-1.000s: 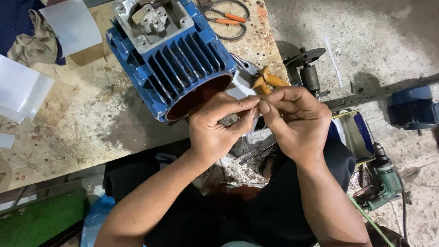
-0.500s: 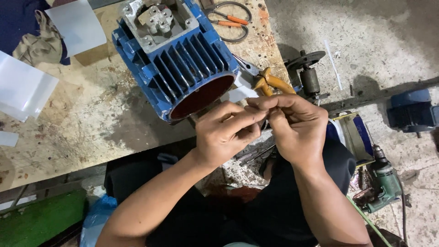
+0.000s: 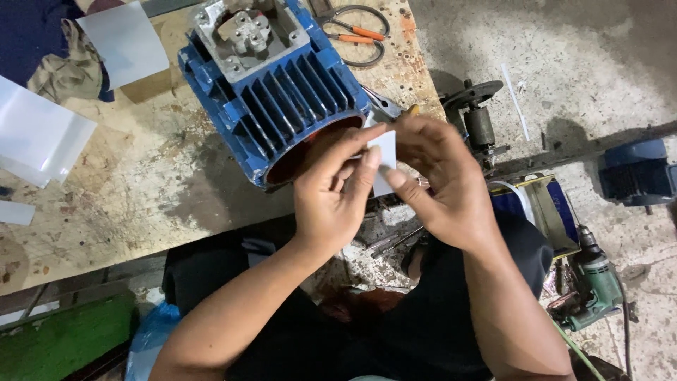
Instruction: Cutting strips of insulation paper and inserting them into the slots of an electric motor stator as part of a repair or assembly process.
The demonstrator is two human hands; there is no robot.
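My left hand (image 3: 337, 194) and my right hand (image 3: 443, 185) meet in front of me and pinch a small white paper strip (image 3: 385, 151) between their fingertips. The strip stands upright just in front of the open reddish end of a blue finned electric motor housing (image 3: 282, 99), which lies on the worn wooden bench (image 3: 106, 197). Both thumbs and forefingers close on the strip; the other fingers are curled. Part of the strip is hidden behind my fingers.
Orange-handled scissors (image 3: 356, 35) lie behind the motor. White sheets (image 3: 35, 137) and a rag (image 3: 67, 63) sit at the bench's left. On the concrete floor to the right are a green drill (image 3: 592, 286), a small rotor (image 3: 479, 123) and another blue motor (image 3: 638, 176).
My hands have risen toward the motor's open end, and the white strip now shows flat between my fingertips. The view has shifted slightly.
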